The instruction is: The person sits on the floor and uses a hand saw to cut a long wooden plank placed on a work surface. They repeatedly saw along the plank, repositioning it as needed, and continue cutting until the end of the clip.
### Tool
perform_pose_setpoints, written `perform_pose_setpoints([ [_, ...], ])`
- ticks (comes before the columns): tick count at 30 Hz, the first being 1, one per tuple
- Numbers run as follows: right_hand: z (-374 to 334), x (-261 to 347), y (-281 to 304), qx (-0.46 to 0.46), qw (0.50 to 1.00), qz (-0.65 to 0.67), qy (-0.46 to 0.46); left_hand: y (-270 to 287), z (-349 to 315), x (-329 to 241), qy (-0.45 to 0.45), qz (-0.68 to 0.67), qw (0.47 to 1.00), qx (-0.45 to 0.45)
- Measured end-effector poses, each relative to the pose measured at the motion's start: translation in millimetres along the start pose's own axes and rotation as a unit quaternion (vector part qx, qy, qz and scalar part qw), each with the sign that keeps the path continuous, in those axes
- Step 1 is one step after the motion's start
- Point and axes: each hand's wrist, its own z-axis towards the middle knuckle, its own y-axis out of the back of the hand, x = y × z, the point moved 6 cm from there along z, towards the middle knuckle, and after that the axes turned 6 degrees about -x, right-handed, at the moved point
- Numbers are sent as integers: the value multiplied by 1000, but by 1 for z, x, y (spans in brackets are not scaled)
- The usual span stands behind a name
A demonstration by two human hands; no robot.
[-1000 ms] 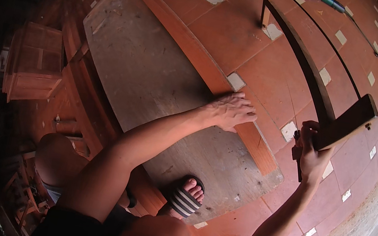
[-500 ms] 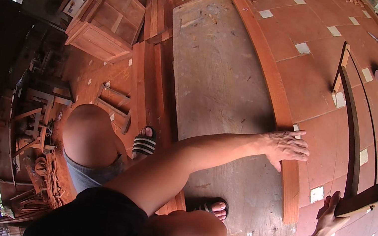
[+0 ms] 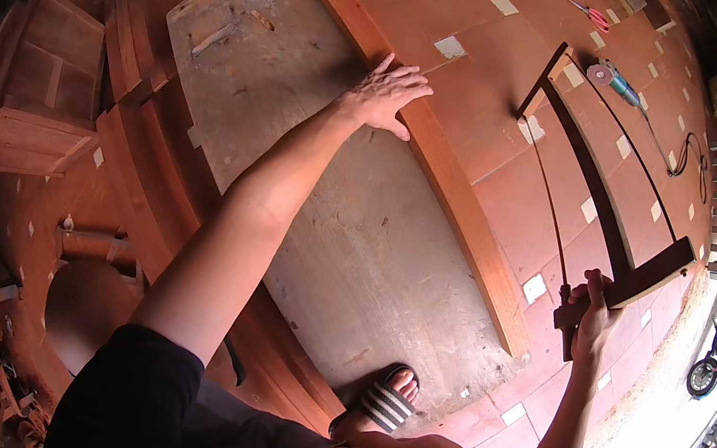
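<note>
A long reddish wooden plank [image 3: 460, 218] lies along the right edge of a wide grey board [image 3: 369, 216]. My left hand [image 3: 387, 98] rests across that plank towards its far part, fingers spread and thumb apart. To the right, my right hand [image 3: 592, 323] is closed around the near end of a wooden frame saw [image 3: 593, 174], by its grip. The saw's thin blade faces the plank, and its dark middle bar and cord run beside it. A gap of floor separates saw and plank.
Dark reddish beams [image 3: 161, 175] lie left of the board, with a wooden cabinet [image 3: 40, 96] beyond. Farther right on the tiled floor are an angle grinder [image 3: 616, 82] with its cord and red-handled scissors [image 3: 590, 15]. My sandalled foot [image 3: 389, 402] stands on the board's near end.
The view has swung to the right, bringing the slatted gate and motorbike into sight. My left hand has slid farther along the plank. The saw stays in my right hand, its blade now showing more clearly.
</note>
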Motion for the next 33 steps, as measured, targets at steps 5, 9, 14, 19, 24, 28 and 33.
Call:
perform_pose_setpoints([
  [5, -14, 29, -15, -77, 993, -88, -6, -39, 1, -3, -43, -20, 998, -47],
  [9, -18, 31, -53, -81, 992, -53, -86, -39, -5, 16, -18, -22, 998, -62],
  [14, -39, 38, -64, -95, 990, -41, -95, -30, 2, 8, -20, -39, 998, -53],
  [19, -44, 13, -69, -97, 993, 31, -60, -25, 14, 12, -25, -73, 997, -5],
  [24, -65, -20, -67, -97, 994, 55, 3, -23, 11, 14, -57, -83, 995, -25],
  [28, -74, -32, -80, -101, 988, 114, -5, -16, 7, 21, -79, -88, 992, -52],
  [33, -93, -39, -106, -66, 987, 144, 9, -22, 9, 15, -97, -102, 989, -50],
])
